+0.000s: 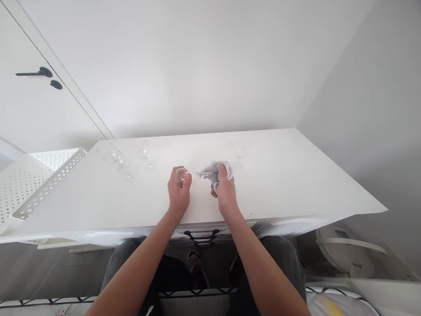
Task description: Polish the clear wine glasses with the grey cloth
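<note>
My left hand (180,187) is closed around a small clear drinking glass (181,175) above the white tabletop (286,179). My right hand (225,186) grips a crumpled light grey cloth (212,172), its loose end pointing toward the glass. A narrow gap shows between the left fingers and the cloth; whether a part of the glass reaches into the cloth is hard to see. Several clear glasses (113,155) stand to the left of my hands, their outlines faint. Behind the cloth, to the right, is another clear glass (240,152).
Walls rise behind and right of the table. A white perforated panel (16,192) adjoins its left end, near a door with a black handle (35,72). A dark drawer handle (201,236) is at the table's front. A round white appliance (346,251) lies low at the right.
</note>
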A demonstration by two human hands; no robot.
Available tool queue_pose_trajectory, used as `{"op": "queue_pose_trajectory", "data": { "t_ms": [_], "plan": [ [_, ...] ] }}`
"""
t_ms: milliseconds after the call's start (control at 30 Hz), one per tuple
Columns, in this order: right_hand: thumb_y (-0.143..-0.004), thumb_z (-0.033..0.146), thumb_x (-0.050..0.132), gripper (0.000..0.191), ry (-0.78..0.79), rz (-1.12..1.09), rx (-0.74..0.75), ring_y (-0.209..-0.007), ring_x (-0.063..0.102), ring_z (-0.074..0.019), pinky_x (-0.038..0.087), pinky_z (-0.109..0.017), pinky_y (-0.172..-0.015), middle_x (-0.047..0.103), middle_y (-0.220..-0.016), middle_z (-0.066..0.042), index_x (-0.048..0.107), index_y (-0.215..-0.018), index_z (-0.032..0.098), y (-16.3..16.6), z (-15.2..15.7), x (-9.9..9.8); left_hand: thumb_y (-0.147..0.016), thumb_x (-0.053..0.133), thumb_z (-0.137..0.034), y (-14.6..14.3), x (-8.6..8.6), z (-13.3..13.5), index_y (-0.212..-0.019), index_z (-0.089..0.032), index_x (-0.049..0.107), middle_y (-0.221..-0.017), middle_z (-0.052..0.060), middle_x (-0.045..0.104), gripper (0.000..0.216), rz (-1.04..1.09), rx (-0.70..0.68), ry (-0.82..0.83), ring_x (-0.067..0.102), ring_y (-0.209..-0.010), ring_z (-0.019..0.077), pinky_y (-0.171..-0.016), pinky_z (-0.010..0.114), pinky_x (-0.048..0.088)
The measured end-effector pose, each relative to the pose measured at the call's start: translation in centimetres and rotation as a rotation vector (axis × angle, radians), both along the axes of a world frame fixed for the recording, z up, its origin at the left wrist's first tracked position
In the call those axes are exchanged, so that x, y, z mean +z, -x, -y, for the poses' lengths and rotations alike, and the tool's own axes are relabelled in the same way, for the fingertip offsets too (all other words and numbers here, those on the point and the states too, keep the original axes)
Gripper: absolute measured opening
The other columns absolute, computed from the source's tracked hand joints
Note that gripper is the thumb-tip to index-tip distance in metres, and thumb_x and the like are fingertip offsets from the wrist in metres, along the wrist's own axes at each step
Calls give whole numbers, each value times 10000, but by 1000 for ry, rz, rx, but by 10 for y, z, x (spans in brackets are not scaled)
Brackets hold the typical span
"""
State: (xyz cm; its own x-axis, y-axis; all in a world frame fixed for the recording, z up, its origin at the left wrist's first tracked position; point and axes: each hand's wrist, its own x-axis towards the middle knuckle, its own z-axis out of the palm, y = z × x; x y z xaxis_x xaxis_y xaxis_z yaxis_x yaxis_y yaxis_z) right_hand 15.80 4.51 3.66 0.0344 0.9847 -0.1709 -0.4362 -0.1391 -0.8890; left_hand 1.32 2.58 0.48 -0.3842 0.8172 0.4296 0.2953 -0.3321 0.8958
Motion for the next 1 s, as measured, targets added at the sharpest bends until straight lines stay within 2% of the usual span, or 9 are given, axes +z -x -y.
{"op": "queue_pose_trajectory", "data": {
  "t_ms": [167, 267, 400, 533, 600, 700, 800, 900, 1000],
  "plan": [
    [-958, 604, 535, 438, 207, -63, 160, -344, 218, -72, 154, -222, -347, 396, -451, 80, 463, -722, 243, -8, -7, -3, -972, 622, -564, -1, 4, 2, -1076, -233, 586, -822, 7, 549, 349, -45, -42, -18, 489, -621, 131, -569, 263, 415],
    [-944, 577, 546, 399, 162, 25, 81, -380, 352, -111, 240, -247, -353, 473, -511, 43, 484, -730, 246, -13, -11, -4, -965, 631, -549, -2, 6, 4, -1137, -242, 598, -800, 2, 556, 354, -88, -50, 1, 503, -616, 136, -576, 266, 421],
    [-933, 510, 572, 293, -235, 518, -282, -847, 663, -243, 547, -341, -656, 693, -936, -100, 621, -924, 221, -26, -14, -5, -971, 623, -520, -1, 9, 5, -1276, -260, 598, -791, -11, 524, 401, -88, -65, 22, 470, -585, 124, -554, 258, 401],
    [-947, 293, 487, 310, -585, 863, -404, -1145, 633, -273, 518, -405, -934, 654, -1264, -130, 623, -1218, 226, -47, -12, 5, -951, 667, -458, -2, 8, 4, -1365, -270, 556, -814, -26, 481, 469, -115, -62, 14, 435, -574, 101, -547, 237, 397],
    [-947, 227, 460, 360, -602, 892, -286, -965, 662, -237, 510, -357, -831, 704, -1089, -74, 624, -1267, 252, -55, -8, 13, -936, 688, -427, -3, 8, 3, -1328, -264, 561, -840, -23, 490, 443, -139, -64, 21, 456, -596, 97, -558, 231, 405],
    [-941, 253, 531, 158, -592, 1031, -21, -589, 513, -171, 395, -304, -609, 601, -672, 11, 689, -933, 250, -59, 0, 24, -882, 757, -421, -5, 8, 3, -1206, -244, 570, -889, -14, 507, 414, -147, -6, 27, 471, -615, 91, -538, 223, 386],
    [-968, 436, 612, 380, -594, 1246, 144, -503, 382, -141, 286, -308, -544, 481, -544, 15, 578, -651, 227, -57, 8, 32, -851, 793, -429, -5, 10, 2, -1160, -231, 575, -889, -18, 509, 427, -143, 80, 18, 451, -597, 83, -532, 225, 383],
    [-1020, 422, 567, 281, -691, 1376, 310, -554, 482, -132, 332, -305, -568, 689, -874, -41, 703, -869, 227, -53, 15, 36, -848, 799, -420, -4, 11, 1, -1161, -231, 591, -847, -34, 492, 420, -146, 107, 7, 430, -587, 82, -541, 226, 387],
    [-1046, 315, 511, 293, -793, 1475, 445, -622, 596, -117, 424, -316, -638, 620, -1417, -74, 695, -1273, 303, -49, 20, 34, -824, 820, -415, -3, 11, 1, -1160, -236, 604, -839, -38, 481, 437, -154, 93, -21, 418, -590, 84, -536, 224, 374]
  ]
}}
